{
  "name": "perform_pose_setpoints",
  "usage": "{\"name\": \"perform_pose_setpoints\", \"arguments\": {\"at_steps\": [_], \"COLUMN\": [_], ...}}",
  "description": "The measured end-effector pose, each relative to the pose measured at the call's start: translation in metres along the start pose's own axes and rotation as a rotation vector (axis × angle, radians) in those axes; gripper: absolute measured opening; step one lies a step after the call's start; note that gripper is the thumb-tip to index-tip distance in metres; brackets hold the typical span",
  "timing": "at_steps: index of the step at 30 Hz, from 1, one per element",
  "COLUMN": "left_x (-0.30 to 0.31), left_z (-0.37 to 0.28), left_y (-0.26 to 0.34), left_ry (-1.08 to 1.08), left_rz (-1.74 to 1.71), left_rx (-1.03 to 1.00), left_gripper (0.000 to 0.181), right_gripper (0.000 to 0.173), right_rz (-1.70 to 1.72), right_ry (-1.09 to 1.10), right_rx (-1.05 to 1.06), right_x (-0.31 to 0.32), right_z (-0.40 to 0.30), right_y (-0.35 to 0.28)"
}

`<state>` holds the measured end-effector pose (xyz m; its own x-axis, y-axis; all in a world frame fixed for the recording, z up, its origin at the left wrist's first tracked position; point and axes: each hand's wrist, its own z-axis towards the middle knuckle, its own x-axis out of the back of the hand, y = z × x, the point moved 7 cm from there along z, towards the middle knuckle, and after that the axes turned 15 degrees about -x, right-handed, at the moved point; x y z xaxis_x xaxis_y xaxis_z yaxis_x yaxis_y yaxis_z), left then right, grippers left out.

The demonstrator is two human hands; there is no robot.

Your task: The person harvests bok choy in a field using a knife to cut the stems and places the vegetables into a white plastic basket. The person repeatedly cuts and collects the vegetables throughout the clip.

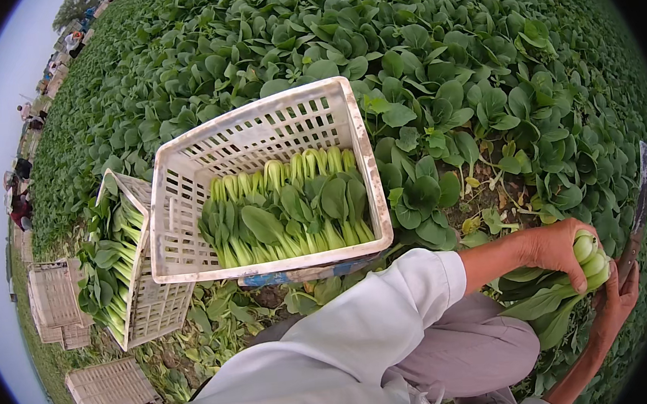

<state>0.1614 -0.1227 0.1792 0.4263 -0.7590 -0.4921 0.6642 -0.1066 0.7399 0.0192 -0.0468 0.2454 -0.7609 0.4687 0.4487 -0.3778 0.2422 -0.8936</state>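
At the lower right, my left hand [558, 248] grips a small bunch of bok choy [591, 259], its pale bases together and its leaves hanging down to the left. Close by on the right, my right hand [617, 297] holds a knife [641, 203] by its handle, the long dark blade pointing up, while its fingers touch the bunch's bases. A white plastic crate [274, 264] stands left of my hands, with rows of bok choy [296, 216] laid inside. Part of my right palm is hidden.
A fuller crate [157, 309] of bok choy stands tilted at the left. More crates [109, 388] lie on the ground at the lower left. Growing bok choy [400, 28] covers the field ahead and to the right. Several people [21, 211] are at the far left.
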Motion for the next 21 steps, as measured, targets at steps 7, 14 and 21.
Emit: {"name": "perform_pose_setpoints", "arguments": {"at_steps": [7, 14, 21], "left_x": [0.008, 0.084, 0.173], "left_z": [-0.063, -0.137, -0.243], "left_y": [0.088, 0.255, 0.260], "left_ry": [0.323, 0.087, -0.832], "left_rz": [0.218, 0.863, 1.873], "left_rx": [-0.285, -0.220, 0.003], "left_gripper": [0.077, 0.058, 0.046], "right_gripper": [0.023, 0.032, 0.033], "right_rz": [-0.257, -0.345, -0.356], "right_ry": [0.048, 0.124, 0.265], "right_rx": [0.304, 0.042, -0.229], "right_x": [-0.050, -0.022, 0.077], "right_z": [-0.032, -0.056, -0.079], "right_y": [-0.063, -0.013, 0.096]}}
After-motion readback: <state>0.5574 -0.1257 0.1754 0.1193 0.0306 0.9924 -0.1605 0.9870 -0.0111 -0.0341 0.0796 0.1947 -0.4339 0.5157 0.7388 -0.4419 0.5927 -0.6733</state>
